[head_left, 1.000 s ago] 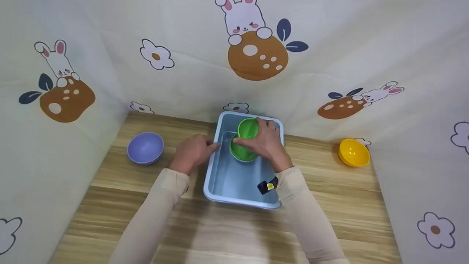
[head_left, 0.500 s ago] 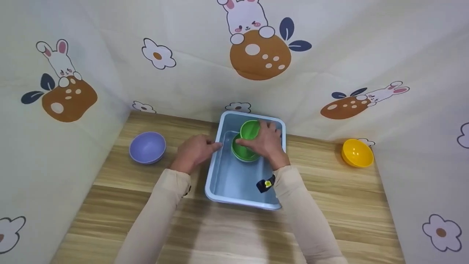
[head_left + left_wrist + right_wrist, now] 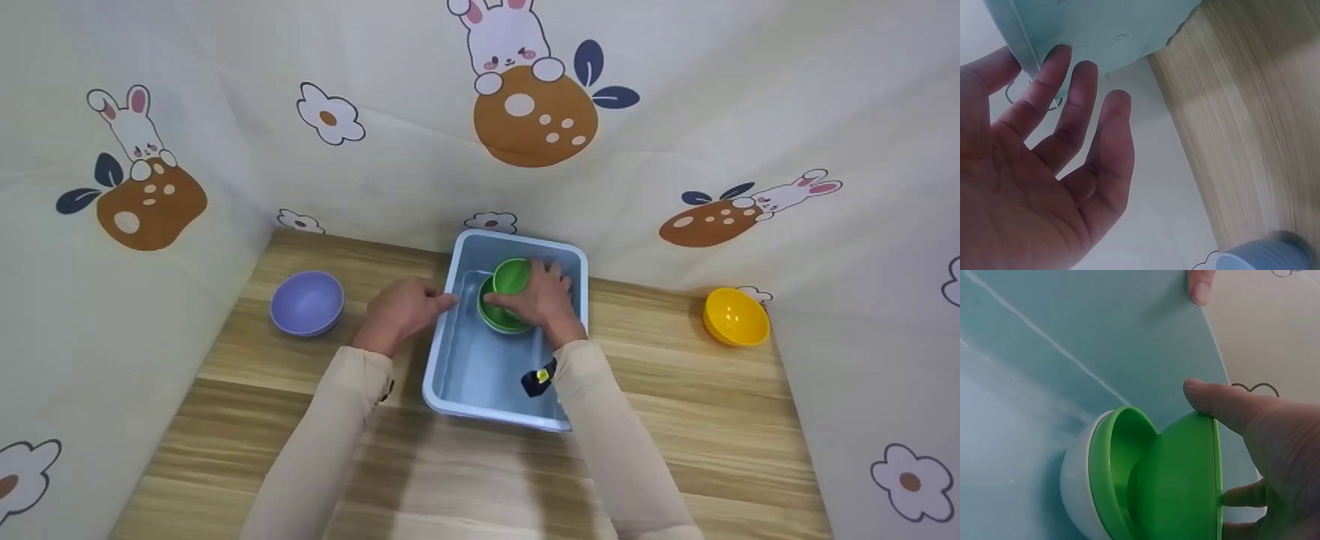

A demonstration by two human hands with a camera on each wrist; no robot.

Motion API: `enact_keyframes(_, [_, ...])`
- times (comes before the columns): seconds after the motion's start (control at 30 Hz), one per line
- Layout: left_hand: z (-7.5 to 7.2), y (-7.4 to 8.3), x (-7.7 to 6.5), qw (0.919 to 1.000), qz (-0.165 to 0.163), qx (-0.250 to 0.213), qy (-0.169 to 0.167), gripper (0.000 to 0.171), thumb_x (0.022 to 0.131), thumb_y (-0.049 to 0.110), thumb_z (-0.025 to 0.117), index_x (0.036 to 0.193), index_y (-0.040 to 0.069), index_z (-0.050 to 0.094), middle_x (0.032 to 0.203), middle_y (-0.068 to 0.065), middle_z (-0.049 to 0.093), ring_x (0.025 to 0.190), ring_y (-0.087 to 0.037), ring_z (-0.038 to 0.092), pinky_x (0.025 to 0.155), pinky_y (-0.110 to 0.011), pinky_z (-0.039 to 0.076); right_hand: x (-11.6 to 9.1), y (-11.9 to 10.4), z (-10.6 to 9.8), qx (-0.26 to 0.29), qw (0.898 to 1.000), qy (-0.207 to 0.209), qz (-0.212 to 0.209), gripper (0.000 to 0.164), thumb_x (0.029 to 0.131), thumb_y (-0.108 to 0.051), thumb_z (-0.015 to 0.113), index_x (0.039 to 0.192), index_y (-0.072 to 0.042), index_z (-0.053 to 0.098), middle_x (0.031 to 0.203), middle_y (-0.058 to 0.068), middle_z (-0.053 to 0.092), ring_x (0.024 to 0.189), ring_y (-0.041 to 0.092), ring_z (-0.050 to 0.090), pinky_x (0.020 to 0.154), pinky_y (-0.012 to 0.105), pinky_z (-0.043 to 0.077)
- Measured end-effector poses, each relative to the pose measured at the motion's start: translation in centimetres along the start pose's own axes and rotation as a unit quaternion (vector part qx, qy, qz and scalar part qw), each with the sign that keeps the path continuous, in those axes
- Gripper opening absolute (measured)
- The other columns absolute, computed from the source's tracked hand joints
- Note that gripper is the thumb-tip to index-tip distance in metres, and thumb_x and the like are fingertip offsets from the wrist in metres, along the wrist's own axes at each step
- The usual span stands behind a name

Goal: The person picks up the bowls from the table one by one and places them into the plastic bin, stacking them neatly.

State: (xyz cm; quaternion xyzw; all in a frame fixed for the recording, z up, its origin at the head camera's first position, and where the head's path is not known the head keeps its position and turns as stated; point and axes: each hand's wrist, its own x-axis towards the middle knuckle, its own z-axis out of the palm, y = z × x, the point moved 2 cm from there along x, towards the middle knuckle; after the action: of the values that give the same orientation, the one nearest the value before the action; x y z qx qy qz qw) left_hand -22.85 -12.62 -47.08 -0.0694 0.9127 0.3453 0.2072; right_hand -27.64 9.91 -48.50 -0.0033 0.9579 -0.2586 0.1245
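Observation:
A light blue plastic basin (image 3: pixel 487 386) stands on the table. My right hand (image 3: pixel 544 296) grips a small green bowl (image 3: pixel 511 276) by its rim, thumb on one side and fingers on the other. This bowl tilts partly into a larger green bowl (image 3: pixel 1103 461), which sits in a whitish bowl (image 3: pixel 1075 489) on the basin floor. My left hand (image 3: pixel 405 307) holds the basin's left rim, its thumb over the edge. In the left wrist view, the left fingers (image 3: pixel 1067 135) curve loosely along the outer wall, and the fingertips' contact is hard to judge.
A purple bowl (image 3: pixel 307 303) stands on the wooden table (image 3: pixel 270 420) left of the basin. Far right is a yellow bowl (image 3: pixel 736 316), close to the printed cloth (image 3: pixel 405 165) that hangs behind and at both sides. The basin's back edge is near this cloth.
My right hand has lowered the small green bowl a little, further into the larger green one. The left hand stays at the basin rim. The head view has shifted slightly.

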Motion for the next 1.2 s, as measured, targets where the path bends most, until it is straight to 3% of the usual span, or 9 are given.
enact_keyframes(0.43, [0.0,-0.2,0.2,0.9996,-0.019,-0.013,-0.019,0.060,0.095,0.059,0.061,0.138,0.017,0.063,0.128,-0.006,0.067,0.109,-0.026,0.061,0.101,-0.047,0.051,0.3,0.1,1.2,-0.012,1.000,-0.015,-0.008,0.113,0.075,-0.067,0.078,0.158,-0.010,0.027,0.154,0.024,0.031,0.135,0.046,0.039,0.110,0.058,0.044])
enact_keyframes(0.87, [-0.2,-0.2,-0.1,0.9998,0.005,0.013,-0.012,0.058,0.095,0.061,0.059,0.132,0.017,0.066,0.120,-0.005,0.069,0.105,-0.026,0.061,0.098,-0.047,0.051,0.3,-0.1,1.9,-0.026,0.999,-0.021,-0.017,0.112,0.076,-0.064,0.080,0.157,-0.008,0.028,0.155,0.022,0.032,0.136,0.043,0.041,0.113,0.056,0.041])
enact_keyframes(1.1, [0.0,-0.2,0.1,0.9993,0.034,0.018,-0.004,0.055,0.096,0.060,0.057,0.126,0.016,0.069,0.116,-0.006,0.070,0.101,-0.025,0.061,0.095,-0.047,0.051,0.3,0.0,2.2,-0.052,0.998,-0.024,-0.016,0.110,0.076,-0.065,0.078,0.154,-0.005,0.031,0.145,0.020,0.040,0.129,0.039,0.047,0.112,0.052,0.041])
enact_keyframes(1.2, [0.0,-0.2,0.2,0.9996,0.024,0.012,-0.009,0.056,0.096,0.061,0.058,0.128,0.017,0.068,0.118,-0.006,0.070,0.102,-0.025,0.061,0.097,-0.047,0.051,0.3,0.1,2.3,-0.037,0.999,-0.025,-0.008,0.111,0.075,-0.063,0.080,0.157,-0.008,0.027,0.148,0.019,0.037,0.132,0.039,0.044,0.114,0.053,0.040])
